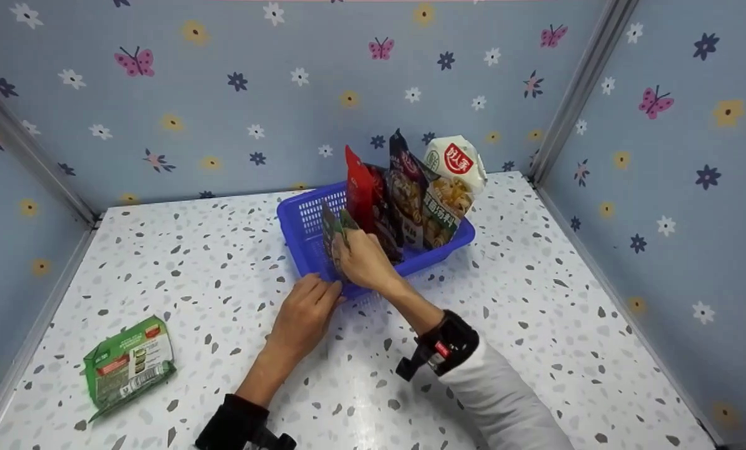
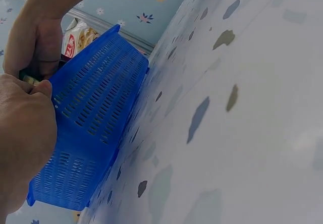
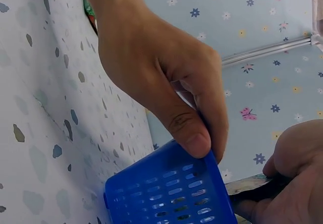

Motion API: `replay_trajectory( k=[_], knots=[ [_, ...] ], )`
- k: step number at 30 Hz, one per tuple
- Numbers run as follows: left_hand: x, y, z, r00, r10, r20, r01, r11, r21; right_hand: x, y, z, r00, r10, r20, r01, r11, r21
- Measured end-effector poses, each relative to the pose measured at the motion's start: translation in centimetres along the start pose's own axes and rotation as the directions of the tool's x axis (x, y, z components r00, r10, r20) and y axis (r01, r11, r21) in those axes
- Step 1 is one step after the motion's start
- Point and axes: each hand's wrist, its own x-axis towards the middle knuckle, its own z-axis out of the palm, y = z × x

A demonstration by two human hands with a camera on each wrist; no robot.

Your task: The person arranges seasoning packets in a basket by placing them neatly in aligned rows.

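A blue plastic basket [image 1: 295, 234] stands toward the back of the table with several food packets upright inside. My left hand [image 1: 307, 312] pinches its near left corner, the thumb outside the rim in the right wrist view. Inside the basket my right hand [image 1: 367, 259] holds a thin greenish packet [image 1: 330, 234] at the left end; the fingertips are partly hidden behind it. Just right of that hand stand a red packet [image 1: 359, 194], a dark packet [image 1: 407, 187] and a white-topped noodle-picture packet [image 1: 451, 200], leaning against one another.
A green packet [image 1: 129, 362] lies flat on the speckled white table [image 1: 223, 250] at the front left. Flower-patterned panels [image 1: 323, 75] rise close behind the basket and along both sides.
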Motion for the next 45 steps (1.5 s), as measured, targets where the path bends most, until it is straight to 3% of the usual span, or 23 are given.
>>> replay_trajectory(
  k=[8,18,23,32,36,37,45],
  knots=[
    [0.0,-0.1,0.2,1.0,0.003,0.004,-0.003,1.0,0.01,0.8,0.6,1.6,1.0,-0.008,0.012,0.009,0.995,-0.096],
    [0.0,0.0,0.0,1.0,-0.005,0.011,0.005,1.0,-0.003,0.5,0.4,1.3,0.994,0.111,0.026,-0.102,0.969,-0.224],
    [0.0,0.0,0.0,1.0,-0.012,0.014,0.012,1.0,-0.009,0.3,0.5,1.1,0.996,0.084,-0.016,-0.085,0.953,-0.291],
    [-0.1,-0.1,0.2,1.0,-0.001,-0.001,0.001,1.0,-0.008,0.6,2.5,2.0,0.992,-0.037,-0.122,-0.002,0.952,-0.307],
    [0.0,-0.1,0.1,1.0,-0.007,0.007,0.007,1.0,-0.002,0.5,2.4,1.7,0.995,0.006,-0.101,-0.037,0.951,-0.308],
    [0.0,0.0,0.1,1.0,-0.009,0.01,0.009,1.0,-0.001,0.1,1.3,1.1,0.996,0.031,-0.087,-0.057,0.951,-0.305],
    [-0.1,0.1,-0.1,0.999,-0.023,0.033,0.023,1.0,0.004,-0.4,1.2,0.2,0.994,0.102,-0.039,-0.109,0.959,-0.263]
  ],
)
